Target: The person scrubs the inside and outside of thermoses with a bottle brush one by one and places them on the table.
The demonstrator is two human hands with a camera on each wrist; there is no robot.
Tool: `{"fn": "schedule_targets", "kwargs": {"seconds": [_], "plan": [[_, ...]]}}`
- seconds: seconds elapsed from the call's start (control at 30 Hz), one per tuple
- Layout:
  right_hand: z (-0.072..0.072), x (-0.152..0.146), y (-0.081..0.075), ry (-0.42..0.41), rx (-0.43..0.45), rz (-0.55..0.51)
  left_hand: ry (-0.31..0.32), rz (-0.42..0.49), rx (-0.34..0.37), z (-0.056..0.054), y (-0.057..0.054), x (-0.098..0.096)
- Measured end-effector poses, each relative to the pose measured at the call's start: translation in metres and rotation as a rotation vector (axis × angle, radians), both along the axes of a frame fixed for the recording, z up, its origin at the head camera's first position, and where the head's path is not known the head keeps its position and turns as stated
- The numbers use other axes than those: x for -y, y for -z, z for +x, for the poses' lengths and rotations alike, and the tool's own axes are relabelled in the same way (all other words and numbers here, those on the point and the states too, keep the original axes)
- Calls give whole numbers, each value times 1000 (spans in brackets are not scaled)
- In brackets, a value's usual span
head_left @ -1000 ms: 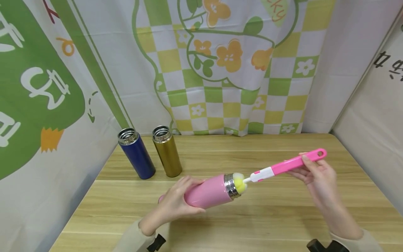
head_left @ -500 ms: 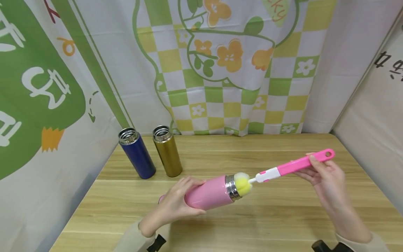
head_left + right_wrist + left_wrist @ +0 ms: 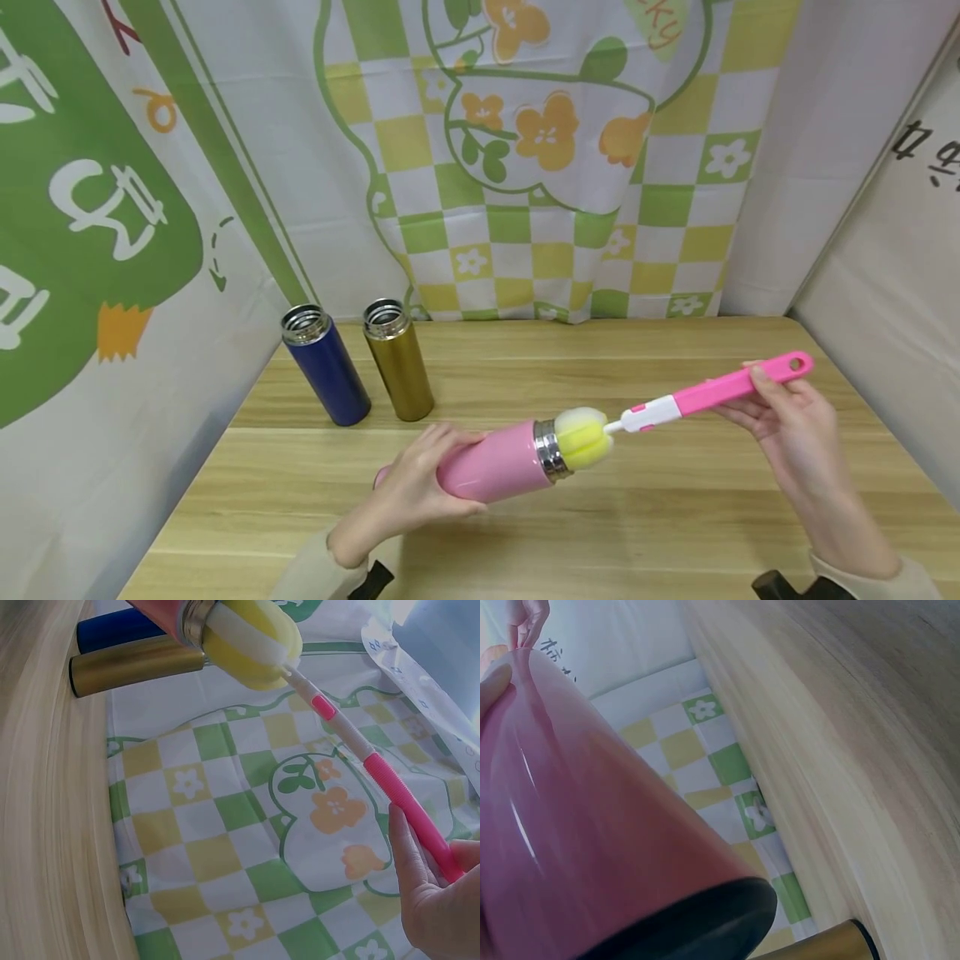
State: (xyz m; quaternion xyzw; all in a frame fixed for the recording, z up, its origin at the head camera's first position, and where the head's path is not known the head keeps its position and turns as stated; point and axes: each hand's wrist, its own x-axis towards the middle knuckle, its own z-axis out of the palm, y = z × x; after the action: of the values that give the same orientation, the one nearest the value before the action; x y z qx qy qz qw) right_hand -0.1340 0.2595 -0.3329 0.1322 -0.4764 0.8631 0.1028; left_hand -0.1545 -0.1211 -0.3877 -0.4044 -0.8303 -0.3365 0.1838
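Observation:
My left hand point(image 3: 416, 487) grips a pink insulated bottle point(image 3: 498, 462) round its body and holds it tilted, mouth towards the right. In the left wrist view the pink bottle point(image 3: 592, 810) fills the left side, its dark base nearest the camera. Between thumb and fingers, my right hand point(image 3: 791, 425) holds the pink handle of a bottle brush point(image 3: 720, 392). Its yellow and white sponge head point(image 3: 585, 439) sits at the steel mouth, mostly outside the bottle; the sponge's far end is hidden there. The right wrist view shows the same sponge head point(image 3: 259, 641) against the steel rim.
A blue bottle point(image 3: 327, 371) and a gold bottle point(image 3: 400, 367) stand uncapped at the back left of the wooden table point(image 3: 675, 517). Behind the table hangs a checked, flowered curtain point(image 3: 547, 242). Printed cloth walls point(image 3: 885, 275) close off both sides.
My right hand has moved right with the bottle brush, drawing more of the sponge head out of the pink bottle's mouth. The left hand and bottle stay nearly in place.

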Motion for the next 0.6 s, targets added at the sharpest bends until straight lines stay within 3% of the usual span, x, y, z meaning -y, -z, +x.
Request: {"fn": "schedule_targets", "kwargs": {"seconds": [0.6], "plan": [[-3,6,6,-2,-18,-22,-6,29,-35,-5,0,-9]]}}
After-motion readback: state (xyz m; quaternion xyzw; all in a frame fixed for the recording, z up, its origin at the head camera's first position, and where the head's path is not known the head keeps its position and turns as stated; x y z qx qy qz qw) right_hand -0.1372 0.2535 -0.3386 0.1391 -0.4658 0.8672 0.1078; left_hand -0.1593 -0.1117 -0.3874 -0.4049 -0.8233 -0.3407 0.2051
